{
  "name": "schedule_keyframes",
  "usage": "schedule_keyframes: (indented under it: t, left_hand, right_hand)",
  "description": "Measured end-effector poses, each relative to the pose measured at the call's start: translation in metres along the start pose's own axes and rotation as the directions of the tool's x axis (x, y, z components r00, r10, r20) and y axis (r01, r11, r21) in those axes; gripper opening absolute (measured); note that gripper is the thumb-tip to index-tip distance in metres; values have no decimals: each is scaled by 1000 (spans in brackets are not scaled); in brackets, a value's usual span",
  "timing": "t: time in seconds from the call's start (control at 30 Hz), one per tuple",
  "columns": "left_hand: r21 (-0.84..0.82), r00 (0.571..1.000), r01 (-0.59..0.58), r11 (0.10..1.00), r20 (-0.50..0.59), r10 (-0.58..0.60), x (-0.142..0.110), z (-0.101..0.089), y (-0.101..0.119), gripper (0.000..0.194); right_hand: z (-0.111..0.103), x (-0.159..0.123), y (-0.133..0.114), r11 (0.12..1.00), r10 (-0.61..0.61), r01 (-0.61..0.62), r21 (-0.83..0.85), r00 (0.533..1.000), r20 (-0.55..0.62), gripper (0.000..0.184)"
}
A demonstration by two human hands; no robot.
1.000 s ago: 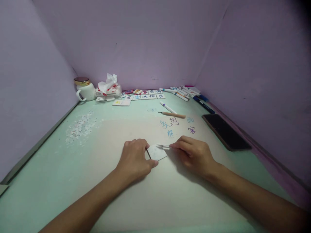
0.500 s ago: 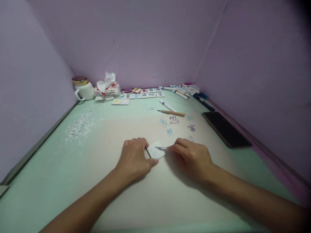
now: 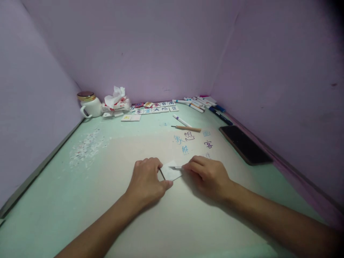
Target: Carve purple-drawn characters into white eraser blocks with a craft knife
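Observation:
My left hand (image 3: 147,177) is closed on a small white square block (image 3: 173,174), thumb on the near corner and fingertips at the far one. Along its left side, between thumb and fingers, runs a thin dark edge. A slim craft knife (image 3: 176,168) is pinched in my right hand (image 3: 208,175), most of its handle hidden by the fingers. Its silvery blade lies low over the block's top and points left; whether it touches the surface I cannot tell.
Handwritten characters (image 3: 189,136) mark the tabletop beyond my hands. Behind them lie a wooden-handled carving tool (image 3: 186,128), several markers (image 3: 197,104) and lettered tiles (image 3: 156,110). A phone (image 3: 245,145) is right; crumbs (image 3: 88,147), a mug (image 3: 94,107) and tissues (image 3: 116,104) are left.
The whole view has shifted slightly, so everything appears a little lower and further left. Both hands keep their grips, and the knife blade lies a touch flatter over the block.

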State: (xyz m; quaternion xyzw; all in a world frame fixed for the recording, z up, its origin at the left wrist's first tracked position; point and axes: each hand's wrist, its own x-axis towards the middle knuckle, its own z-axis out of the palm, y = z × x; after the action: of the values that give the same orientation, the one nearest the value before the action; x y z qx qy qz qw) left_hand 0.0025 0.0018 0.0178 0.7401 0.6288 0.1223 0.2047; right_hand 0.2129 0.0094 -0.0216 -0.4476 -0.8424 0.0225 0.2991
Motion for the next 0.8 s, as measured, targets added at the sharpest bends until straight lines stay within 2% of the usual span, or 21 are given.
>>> schedule_keyframes:
  t: [0.07, 0.17, 0.27, 0.4, 0.57, 0.8]
  left_hand:
    - [-6, 1000, 4, 1000, 3, -4, 1, 0, 0, 21]
    - [-36, 1000, 0, 999, 8, 0, 1, 3, -3, 19]
    - [-105, 1000, -11, 994, -17, 9, 0, 7, -9, 23]
    - [-164, 998, -64, 984, -34, 60, 1, 11, -15, 29]
    - [-108, 986, -168, 980, -38, 165, 2, 14, -18, 34]
    - [-37, 987, -158, 987, -46, 156, 1, 17, -20, 43]
  right_hand:
    - [0, 5, 8, 986, 155, -157, -58, 987, -42, 20]
    - [-4, 13, 25, 966, 238, -248, -66, 962, -136, 18]
    - [-6, 18, 37, 961, 260, -273, -48, 947, -191, 19]
    - [-2, 22, 42, 953, 282, -296, -59, 943, -176, 21]
    - [2, 25, 47, 941, 310, -322, -106, 944, -113, 21]
    - [1, 29, 49, 944, 290, -295, -149, 955, -57, 22]
